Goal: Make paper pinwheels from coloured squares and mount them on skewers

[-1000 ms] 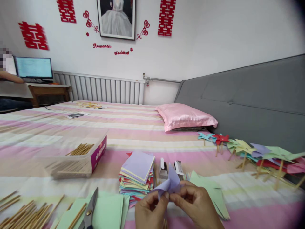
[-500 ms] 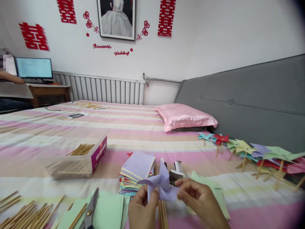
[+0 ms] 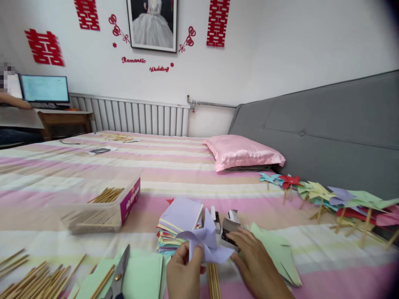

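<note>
A purple paper pinwheel (image 3: 208, 241) is pinched at its middle by my left hand (image 3: 186, 268), thumb in front. My right hand (image 3: 257, 261) is off the pinwheel, its fingers apart and reaching over a small dark open box (image 3: 230, 229); what lies inside the box is hidden. Behind the pinwheel stands a stack of coloured paper squares (image 3: 181, 218), purple on top. Several wooden sticks (image 3: 214, 280) lie below it. Green cut paper (image 3: 274, 247) rests beside my right hand. Open scissors (image 3: 118, 276) lie on green paper sheets (image 3: 141, 274) to the left.
A clear plastic box (image 3: 102, 216) of sticks stands at left, with loose sticks (image 3: 40, 282) in front. Finished pinwheels (image 3: 349, 199) line the right side near the grey headboard (image 3: 327, 120). A pink pillow (image 3: 245, 151) lies farther back. A person's arm (image 3: 14, 101) shows at the far-left desk.
My right hand has let go of the pinwheel's edge and moved forward to the small dark box, fingers opening. My left hand keeps the pinwheel, shifted slightly left.
</note>
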